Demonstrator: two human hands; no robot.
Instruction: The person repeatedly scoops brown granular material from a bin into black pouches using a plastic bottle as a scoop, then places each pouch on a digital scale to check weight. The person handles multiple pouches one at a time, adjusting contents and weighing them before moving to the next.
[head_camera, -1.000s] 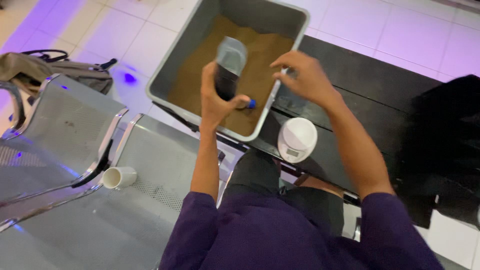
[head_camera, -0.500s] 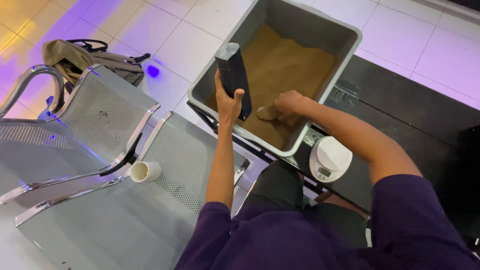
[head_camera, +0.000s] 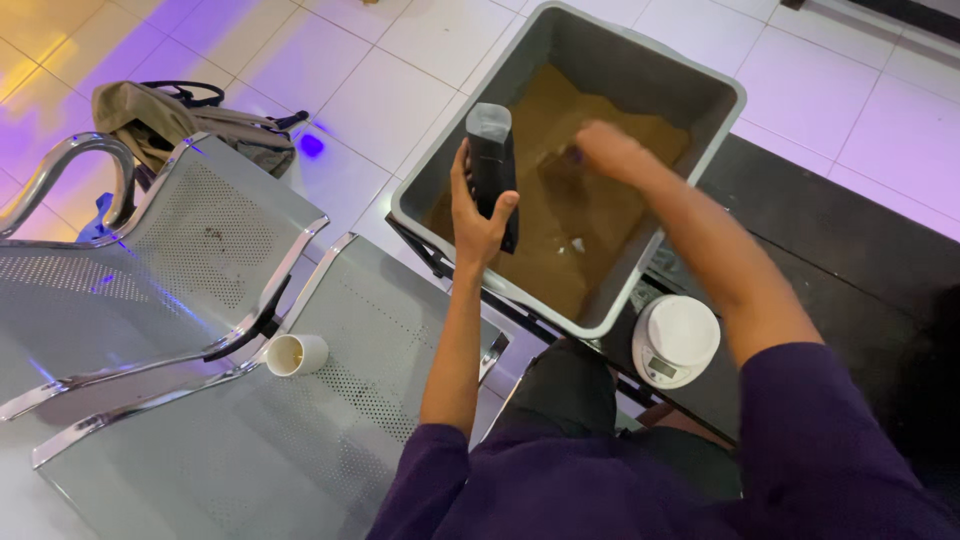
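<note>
Left hand gripped the tall dark pouch w/ grey top upright over the big grey plastic tub of brown powder. Right hand was blurred in the powder, prob. scooping; grip unclear. Pouch could've tipped, spilling powder past the rim.

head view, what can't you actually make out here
- Right hand: motion-blurred over the brown powder in the grey bin; whether it holds anything cannot be told.
- Dark pouch in the left hand: its contents are hidden by its own walls.
- White scale: display too small to read.
</note>
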